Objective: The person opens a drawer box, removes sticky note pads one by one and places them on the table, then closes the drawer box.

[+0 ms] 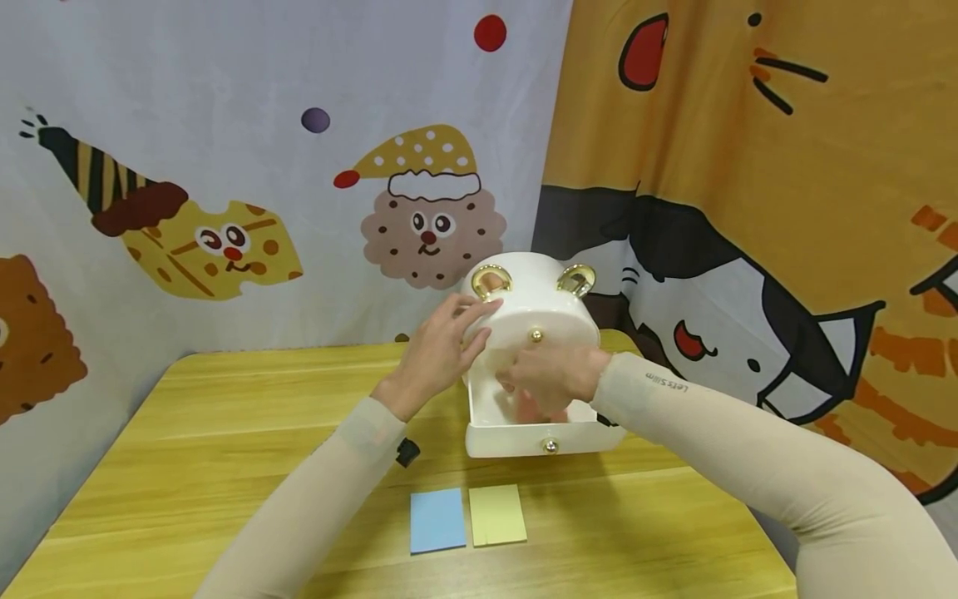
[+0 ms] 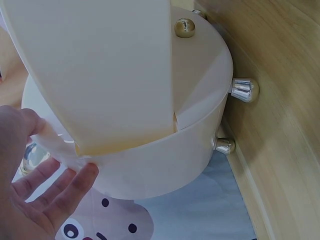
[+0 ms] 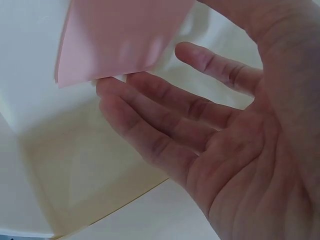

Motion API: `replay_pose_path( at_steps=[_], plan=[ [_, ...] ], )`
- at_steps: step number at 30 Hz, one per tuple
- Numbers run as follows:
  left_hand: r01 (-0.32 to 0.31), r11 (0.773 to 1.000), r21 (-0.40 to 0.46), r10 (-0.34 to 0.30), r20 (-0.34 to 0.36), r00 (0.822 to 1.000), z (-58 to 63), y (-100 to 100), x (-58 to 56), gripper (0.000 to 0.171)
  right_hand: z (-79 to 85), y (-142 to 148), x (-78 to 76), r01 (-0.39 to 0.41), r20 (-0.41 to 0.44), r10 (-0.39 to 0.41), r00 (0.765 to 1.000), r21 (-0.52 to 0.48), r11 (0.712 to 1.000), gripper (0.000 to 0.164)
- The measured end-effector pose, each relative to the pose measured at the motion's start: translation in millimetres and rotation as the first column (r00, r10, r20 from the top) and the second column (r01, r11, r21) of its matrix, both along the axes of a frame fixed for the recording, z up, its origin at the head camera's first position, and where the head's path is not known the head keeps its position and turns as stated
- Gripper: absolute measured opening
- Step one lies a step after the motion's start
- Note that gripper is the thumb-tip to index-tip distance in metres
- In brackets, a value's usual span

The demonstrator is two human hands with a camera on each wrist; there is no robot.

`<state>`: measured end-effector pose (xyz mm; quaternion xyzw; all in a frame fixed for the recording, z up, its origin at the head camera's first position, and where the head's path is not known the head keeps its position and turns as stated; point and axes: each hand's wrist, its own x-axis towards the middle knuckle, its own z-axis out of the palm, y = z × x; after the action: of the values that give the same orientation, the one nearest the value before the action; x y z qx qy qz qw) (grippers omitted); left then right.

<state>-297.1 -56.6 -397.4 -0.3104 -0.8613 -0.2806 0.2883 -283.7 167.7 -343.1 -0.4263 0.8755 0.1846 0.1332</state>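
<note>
A white rounded desk organizer (image 1: pixel 531 270) with two gold ear shapes on top stands on the table, its drawer (image 1: pixel 509 441) pulled out. My left hand (image 1: pixel 441 353) rests against the organizer's left side with fingers fairly straight; in the left wrist view the fingertips touch the white side (image 2: pixel 150 175). Inside the open drawer, my right hand (image 1: pixel 554 374) holds a pad of pink sticky notes (image 3: pixel 120 40). In the right wrist view its fingertips meet the pad's lower edge; the thumb's end lies outside that view.
Nearer the front lie a blue sticky note pad (image 1: pixel 437 521) and, just right of it, a yellow one (image 1: pixel 498 516), both on the wooden table (image 1: pixel 247 466). Patterned curtains (image 1: pixel 262 66) hang behind. Gold knobs, such as one (image 1: pixel 535 335) on the upper front, stick out.
</note>
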Motion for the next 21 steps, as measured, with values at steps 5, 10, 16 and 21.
replay_pose_path(
  at_steps=[5,10,16,21],
  plan=[
    [-0.002,1.000,-0.010,0.002,0.025,1.000,0.8,-0.4,-0.4,0.048,0.5,-0.6,0.5,0.013,0.010,-0.013,1.000,-0.005,1.000,0.063],
    [0.001,1.000,-0.011,-0.001,0.022,1.000,0.0,-0.4,-1.4,0.048,-0.4,-0.2,0.8,0.036,0.026,-0.036,0.999,-0.009,0.999,0.070],
    [0.002,1.000,-0.017,-0.002,0.015,1.000,-0.6,-0.7,-2.2,0.048,-0.8,0.2,1.4,0.029,0.022,-0.029,0.999,0.003,1.000,0.069],
    [0.001,1.000,-0.015,-0.001,0.013,1.000,-0.3,-1.2,-2.0,0.048,-0.9,1.5,1.0,-0.006,-0.002,0.006,1.000,0.012,1.000,0.065]
  ],
)
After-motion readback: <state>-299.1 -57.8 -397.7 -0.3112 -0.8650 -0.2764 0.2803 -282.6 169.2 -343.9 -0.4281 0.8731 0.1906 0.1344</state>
